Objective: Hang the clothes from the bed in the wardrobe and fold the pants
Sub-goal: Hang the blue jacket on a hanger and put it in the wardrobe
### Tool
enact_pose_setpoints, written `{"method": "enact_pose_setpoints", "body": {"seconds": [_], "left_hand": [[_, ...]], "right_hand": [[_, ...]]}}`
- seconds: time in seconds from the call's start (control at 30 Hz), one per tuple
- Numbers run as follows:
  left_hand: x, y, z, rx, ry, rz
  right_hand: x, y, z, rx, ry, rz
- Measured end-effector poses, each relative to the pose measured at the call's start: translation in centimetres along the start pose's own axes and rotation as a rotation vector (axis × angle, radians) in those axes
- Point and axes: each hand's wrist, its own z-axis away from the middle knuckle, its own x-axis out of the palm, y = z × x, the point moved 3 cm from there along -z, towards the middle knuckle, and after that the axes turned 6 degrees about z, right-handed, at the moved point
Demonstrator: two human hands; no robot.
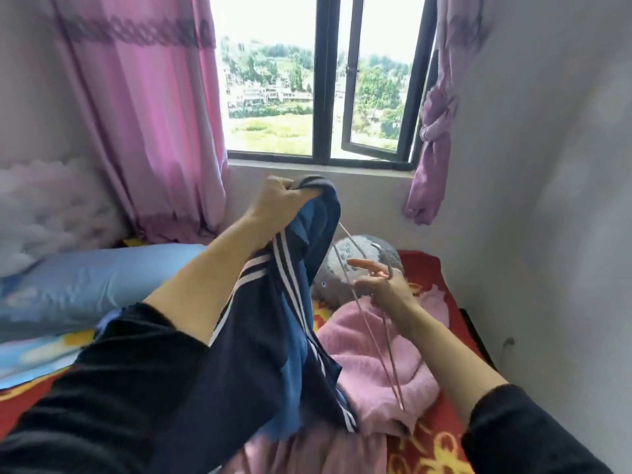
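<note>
one navy garment (pixel 273 319) in left hand (pixel 277 200), hanger (pixel 375 343) in right hand (pixel 386 285)

One wide-angle camera on the person's head looks forward and slightly down across the bed (pixel 434 268) toward the window (pixel 323 97), with both outstretched forearms close in the foreground.

A pink sweater (pixel 369 357) and grey plush toy (pixel 342 265) block the bed's (pixel 431 268) far right corner, a blue pillow (pixel 85 278) its left edge; the near right corner shows bare blanket.
</note>
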Motion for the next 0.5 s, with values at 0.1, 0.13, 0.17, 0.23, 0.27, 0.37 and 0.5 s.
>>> {"method": "enact_pose_setpoints", "body": {"seconds": [0.1, 0.13, 0.17, 0.23, 0.27, 0.37, 0.5], "left_hand": [[0.9, -3.2, 1.8, -0.040, -0.207, -0.254], [0.9, -4.0, 2.2, -0.040, -0.240, -0.270], [0.8, -4.5, 2.6, -0.038, -0.259, -0.262], [0.0, -4.9, 3.0, -0.039, -0.258, -0.231], [-0.6, -5.2, 3.3, -0.038, -0.241, -0.229], [-3.0, -7.3, 4.2, -0.072, -0.176, -0.228], [-5.1, -13.8, 6.8, -0.286, -0.100, -0.120]], "right_hand": [[2.6, -1.0, -0.4, -0.001, -0.256, -0.114], [3.7, -0.9, -0.6, 0.027, -0.318, -0.101], [4.8, -0.7, -0.6, 0.058, -0.371, -0.060], [6.7, 0.2, -0.5, 0.130, -0.447, -0.007], [7.6, 0.8, -0.5, 0.163, -0.461, 0.003], [8.8, 2.1, -0.7, 0.182, -0.394, 0.090], [9.2, 2.5, -1.4, 0.188, -0.277, 0.186]]}}
